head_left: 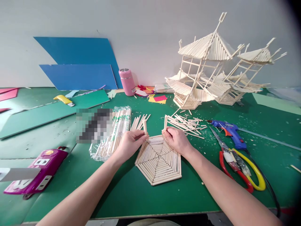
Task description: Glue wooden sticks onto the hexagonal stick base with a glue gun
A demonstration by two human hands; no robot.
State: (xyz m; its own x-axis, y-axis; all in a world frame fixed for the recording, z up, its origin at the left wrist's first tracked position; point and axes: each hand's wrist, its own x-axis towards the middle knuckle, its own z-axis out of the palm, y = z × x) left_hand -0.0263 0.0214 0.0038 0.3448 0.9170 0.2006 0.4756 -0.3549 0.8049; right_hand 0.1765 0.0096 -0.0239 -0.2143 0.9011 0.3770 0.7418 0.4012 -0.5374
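A flat six-sided panel of pale wooden sticks (160, 161) lies on the green table. At its far left corner my left hand (131, 142) is closed, thumb and fingers pinching the foot of a short upright stick piece (145, 126). My right hand (177, 139) pinches a similar upright stick piece (166, 122) at the far right corner. Both pieces stand roughly vertical on the panel's far edge. Loose short sticks (188, 125) lie beyond my right hand, and more sticks (138, 121) lie beyond my left.
Bagged sticks (121, 125) lie left of the panel. A blue glue gun (231, 131), red-handled pliers (231, 163) and yellow-handled scissors (258, 179) are at right. Stick pavilions (202, 75) stand behind. A pink flask (127, 82), yellow cutter (63, 99) and purple object (44, 169) are leftward.
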